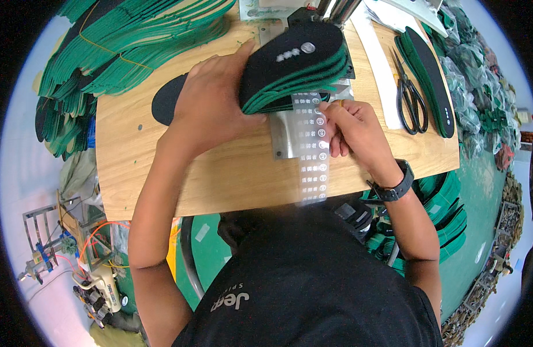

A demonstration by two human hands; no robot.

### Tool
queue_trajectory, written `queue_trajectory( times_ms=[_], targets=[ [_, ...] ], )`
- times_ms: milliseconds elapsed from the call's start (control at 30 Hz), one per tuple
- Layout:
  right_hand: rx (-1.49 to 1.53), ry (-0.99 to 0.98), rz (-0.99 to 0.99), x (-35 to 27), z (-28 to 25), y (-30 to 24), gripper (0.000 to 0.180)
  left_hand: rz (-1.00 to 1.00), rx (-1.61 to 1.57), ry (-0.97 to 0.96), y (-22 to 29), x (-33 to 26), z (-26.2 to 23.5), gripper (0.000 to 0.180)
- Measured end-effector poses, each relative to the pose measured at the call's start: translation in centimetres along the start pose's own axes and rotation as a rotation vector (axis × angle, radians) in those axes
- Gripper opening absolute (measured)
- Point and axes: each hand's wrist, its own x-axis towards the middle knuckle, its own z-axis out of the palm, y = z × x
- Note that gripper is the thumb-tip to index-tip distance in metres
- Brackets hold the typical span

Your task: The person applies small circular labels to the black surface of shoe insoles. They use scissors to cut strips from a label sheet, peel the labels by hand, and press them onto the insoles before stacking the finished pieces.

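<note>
My left hand [211,101] is wrapped round the heel end of a stack of insoles [295,66], black on top with green edges, tilted over the table. The top insole carries a white printed mark. Between the thumb and fingers of my right hand [359,130] is the edge of a clear strip of transfer labels [311,156] with repeated white prints. This strip hangs from under the stack, over a metal plate [282,136], and past the table's front edge. Another black insole [167,99] lies flat, partly hidden behind my left hand.
Bundled green insoles [128,46] are piled at the back left. Black-handled scissors [412,101] and another small insole stack [431,87] lie on the right of the wooden table [220,185]. A machine [336,11] stands behind the held stack. Bagged goods [474,87] fill the floor beyond.
</note>
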Motion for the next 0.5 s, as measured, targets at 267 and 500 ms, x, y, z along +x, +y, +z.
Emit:
queue_trajectory(
  times_ms=[267,500],
  targets=[
    [0.09,0.117,-0.038,-1.0,-1.4,0.9,0.026,-0.088,0.115,-0.124,1.0,0.0,-1.0,0.089],
    [0.198,0.069,-0.014,-1.1,-2.5,1.4,0.026,-0.073,0.058,-0.166,0.8,0.2,-1.4,0.083]
  ],
)
